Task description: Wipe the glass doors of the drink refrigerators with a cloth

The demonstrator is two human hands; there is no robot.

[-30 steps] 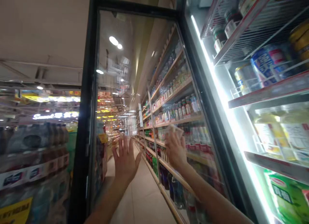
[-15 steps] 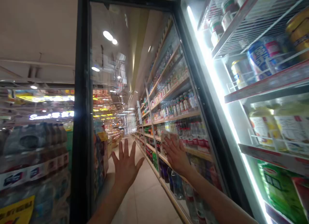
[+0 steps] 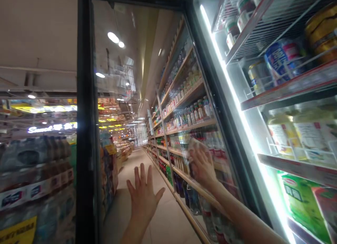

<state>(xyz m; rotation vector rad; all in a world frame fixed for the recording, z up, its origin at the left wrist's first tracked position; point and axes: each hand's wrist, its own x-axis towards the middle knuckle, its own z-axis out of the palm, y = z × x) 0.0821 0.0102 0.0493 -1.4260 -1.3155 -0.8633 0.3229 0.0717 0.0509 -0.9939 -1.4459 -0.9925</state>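
Note:
A glass door with a black frame (image 3: 84, 139) stands swung open in front of me. My left hand (image 3: 144, 196) is flat with its fingers spread, palm toward the lower part of the glass, and appears to rest on it. My right hand (image 3: 203, 167) presses a pale, thin cloth (image 3: 196, 146) against the pane, right of the left hand. The cloth shows around the fingertips and is somewhat blurred; the palm side is hidden.
Right of the door is a lit cooler, with a wire shelf (image 3: 289, 25), bottles of pale yellow drink (image 3: 281, 131) and a green carton (image 3: 302, 198). Shrink-wrapped bottles (image 3: 34, 167) are stacked at left. Shelves of drinks and an aisle floor (image 3: 129, 167) show in the glass.
My right hand has slid to the right across the glass with the cloth. My left hand has shifted a little right and down, still spread. The view has turned slightly.

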